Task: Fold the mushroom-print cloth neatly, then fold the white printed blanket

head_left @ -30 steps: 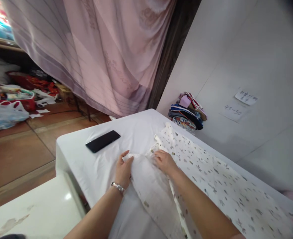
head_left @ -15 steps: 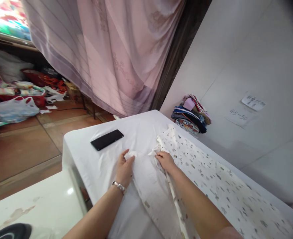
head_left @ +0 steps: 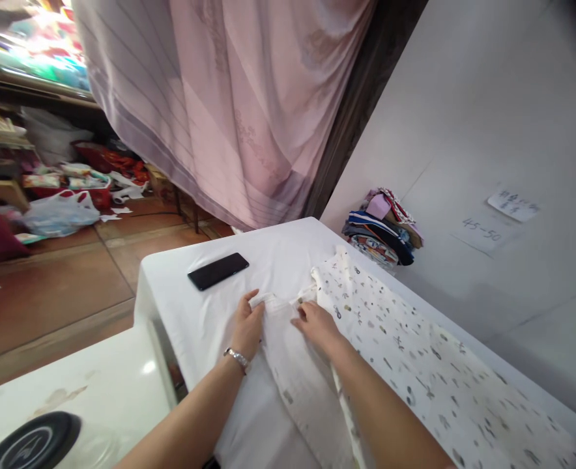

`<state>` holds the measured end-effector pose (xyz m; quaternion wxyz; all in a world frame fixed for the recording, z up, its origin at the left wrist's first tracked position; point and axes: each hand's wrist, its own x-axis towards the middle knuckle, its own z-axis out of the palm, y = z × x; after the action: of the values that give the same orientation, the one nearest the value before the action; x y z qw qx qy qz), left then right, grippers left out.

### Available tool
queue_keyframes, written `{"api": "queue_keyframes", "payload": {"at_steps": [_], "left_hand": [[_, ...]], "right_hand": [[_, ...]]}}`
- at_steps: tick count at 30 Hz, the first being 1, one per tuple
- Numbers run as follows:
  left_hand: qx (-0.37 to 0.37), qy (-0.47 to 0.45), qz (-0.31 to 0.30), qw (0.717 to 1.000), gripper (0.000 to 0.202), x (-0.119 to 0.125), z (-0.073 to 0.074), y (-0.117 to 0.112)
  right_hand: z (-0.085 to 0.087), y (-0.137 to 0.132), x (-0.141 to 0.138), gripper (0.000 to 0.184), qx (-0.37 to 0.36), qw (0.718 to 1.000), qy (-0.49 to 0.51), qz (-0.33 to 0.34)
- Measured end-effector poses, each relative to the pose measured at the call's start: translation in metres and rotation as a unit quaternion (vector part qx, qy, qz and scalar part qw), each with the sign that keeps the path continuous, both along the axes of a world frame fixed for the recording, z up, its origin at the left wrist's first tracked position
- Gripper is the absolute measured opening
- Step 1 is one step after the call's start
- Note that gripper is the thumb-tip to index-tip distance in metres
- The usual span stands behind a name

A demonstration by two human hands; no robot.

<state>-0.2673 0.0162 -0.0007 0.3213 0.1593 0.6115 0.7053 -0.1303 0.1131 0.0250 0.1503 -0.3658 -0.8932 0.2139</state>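
A thin white garment (head_left: 395, 345) with small grey and olive prints lies spread along the table; its exact kind is hard to tell. Its left part is a paler layer (head_left: 292, 365) where the print shows only faintly. My left hand (head_left: 247, 326), with a metal watch (head_left: 238, 358) on the wrist, pinches the far left corner of that layer between thumb and fingers. At the same far edge, a short way to the right, my right hand (head_left: 317, 326) has its thumb and fingertips bent on the cloth. Beyond my left hand lies a black phone (head_left: 218, 271).
The white-covered table (head_left: 278, 244) runs beside a pale wall (head_left: 488, 130) with handwritten papers (head_left: 483, 233). Folded clothes (head_left: 378, 228) are stacked by it. A pink curtain (head_left: 263, 117) hangs behind. At left are a white surface (head_left: 116, 371) with a black-lidded container (head_left: 34, 443) and floor bags (head_left: 60, 212).
My right hand has shifted slightly left along the cloth's far edge, its fingers changing their hold. The paler layer lies flatter between my hands. The view has turned a little left.
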Motion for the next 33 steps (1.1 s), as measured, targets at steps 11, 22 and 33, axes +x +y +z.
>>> {"api": "queue_keyframes", "payload": {"at_steps": [11,22,33], "left_hand": [[-0.018,0.028,-0.012,0.999,0.025,-0.005,-0.013,0.006],[0.02,-0.023,-0.014,0.999,0.03,0.0,0.007,-0.003],[0.101,-0.04,0.017,0.994,0.032,-0.001,0.004,-0.003]], "right_hand": [[0.009,0.013,0.012,0.021,-0.319,0.907,0.252,-0.107],[-0.022,0.008,-0.007,0.015,-0.098,0.989,0.033,-0.109],[-0.023,0.009,-0.011,0.012,-0.135,0.986,0.06,-0.08]]}}
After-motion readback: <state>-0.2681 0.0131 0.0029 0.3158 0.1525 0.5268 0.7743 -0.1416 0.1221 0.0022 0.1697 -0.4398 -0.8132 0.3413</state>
